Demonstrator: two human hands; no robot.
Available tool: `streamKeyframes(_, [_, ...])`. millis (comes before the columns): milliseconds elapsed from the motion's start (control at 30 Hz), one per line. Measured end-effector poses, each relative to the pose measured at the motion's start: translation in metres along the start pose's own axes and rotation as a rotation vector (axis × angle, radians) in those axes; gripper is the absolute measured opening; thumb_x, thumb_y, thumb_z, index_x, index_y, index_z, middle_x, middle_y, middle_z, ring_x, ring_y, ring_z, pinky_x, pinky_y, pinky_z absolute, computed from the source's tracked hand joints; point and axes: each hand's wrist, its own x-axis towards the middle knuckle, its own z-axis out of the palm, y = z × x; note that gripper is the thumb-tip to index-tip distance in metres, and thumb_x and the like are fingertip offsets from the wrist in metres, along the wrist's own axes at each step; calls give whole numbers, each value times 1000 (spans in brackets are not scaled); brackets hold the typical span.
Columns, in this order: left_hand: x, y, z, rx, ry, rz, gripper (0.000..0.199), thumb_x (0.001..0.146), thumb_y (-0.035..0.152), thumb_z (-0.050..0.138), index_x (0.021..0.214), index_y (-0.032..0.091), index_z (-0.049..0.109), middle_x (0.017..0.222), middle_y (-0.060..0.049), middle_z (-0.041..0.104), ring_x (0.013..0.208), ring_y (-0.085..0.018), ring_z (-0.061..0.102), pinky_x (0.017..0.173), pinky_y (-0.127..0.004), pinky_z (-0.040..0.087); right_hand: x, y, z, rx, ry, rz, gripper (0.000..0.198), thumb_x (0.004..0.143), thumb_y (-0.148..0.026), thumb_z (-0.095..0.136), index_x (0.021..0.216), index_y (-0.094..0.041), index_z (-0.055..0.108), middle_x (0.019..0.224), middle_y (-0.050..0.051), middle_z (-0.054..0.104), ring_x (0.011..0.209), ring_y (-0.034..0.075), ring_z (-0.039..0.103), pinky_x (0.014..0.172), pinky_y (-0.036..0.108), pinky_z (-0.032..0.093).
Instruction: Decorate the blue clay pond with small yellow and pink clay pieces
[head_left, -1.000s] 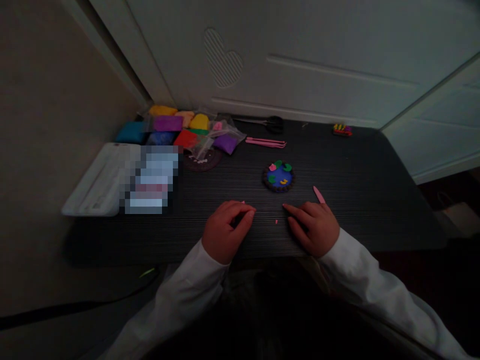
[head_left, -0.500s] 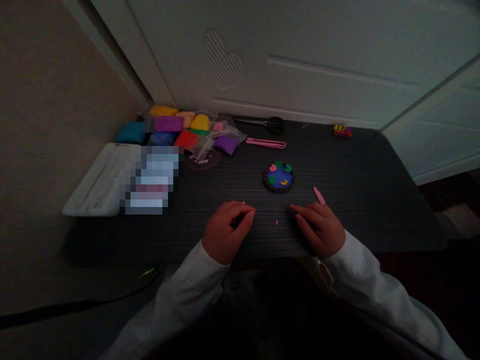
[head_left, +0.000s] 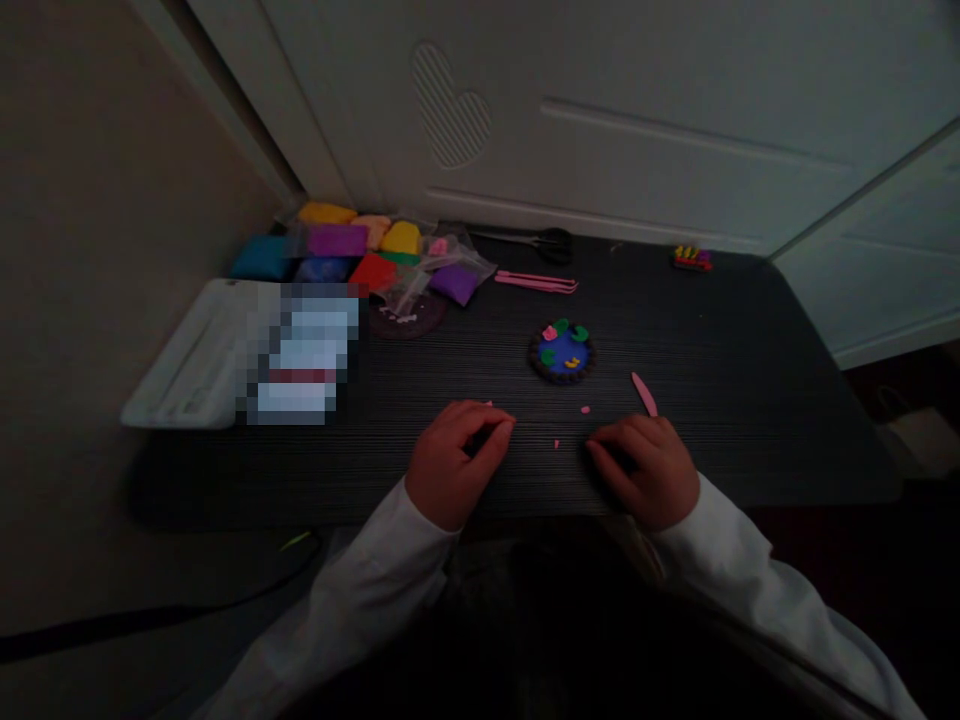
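My left hand (head_left: 457, 460) rests on the dark table, thumb and forefinger pinched together; whatever may lie between the tips is too small to make out. A bit of pink clay (head_left: 490, 404) peeks out behind its knuckles. My right hand (head_left: 646, 466) is curled, its fingertips drawn together with nothing visible in them. Two small pink clay pieces, an upper one (head_left: 586, 410) and a tinier one (head_left: 556, 444), lie between the hands. Beside the right knuckles is a pink clay knife (head_left: 643, 393). Beyond the hands sits a round clay pond (head_left: 564, 352) with a brown rim, green leaves and a pink flower.
Bagged coloured clay (head_left: 375, 260) is heaped at the back left, by a dark round mat (head_left: 416, 322) holding white bits. Pink tweezers (head_left: 536, 283) and black-handled scissors (head_left: 553, 244) lie behind the pond. A white tray (head_left: 202, 355) stands left, a small colourful clay piece (head_left: 691, 259) back right.
My right hand has drawn back toward me and curled its forefinger in, leaving a pink clay piece in plain sight on the table. The left hand keeps its pinch. The view has shifted slightly.
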Motion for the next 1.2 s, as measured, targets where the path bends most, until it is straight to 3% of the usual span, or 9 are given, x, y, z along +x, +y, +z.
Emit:
streamKeyframes(233, [0,1,0,12,4,-4,15,75,26,48,80,19,60,81,-2,60,83,-15,54,73,-28,42,6,-22,10,-39,-57,-19,26,78,-33,46,97,-20,57,79,5,60,76,15,53,67,29,33])
streamKeyframes(467, [0,0,0,12,12,10,15,75,26,48,80,19,60,82,-3,60,84,-15,54,74,-27,42,11,-20,13,5,-105,-16,17,79,-29,44,82,-21,59,78,2,60,74,14,51,67,28,31])
streamKeyframes(667, [0,0,0,9,5,10,14,76,26,48,81,19,59,81,-2,60,82,-14,54,74,-27,42,5,-9,11,-129,-33,-19,19,79,-30,44,82,-20,60,76,2,60,71,14,50,68,29,31])
streamKeyframes(933, [-1,0,0,4,5,3,14,76,26,48,80,19,59,82,-2,60,84,-15,54,74,-28,42,-4,-14,9,-210,-107,-149,32,79,-33,43,107,-21,53,76,4,57,70,15,44,64,30,29])
streamKeyframes(1200, [-1,1,0,-59,44,-35,14,75,25,48,81,19,60,85,-3,60,83,-15,54,73,-27,42,-10,-22,5,-241,-187,-217,37,79,-39,41,113,-26,48,77,4,55,69,16,41,63,32,26])
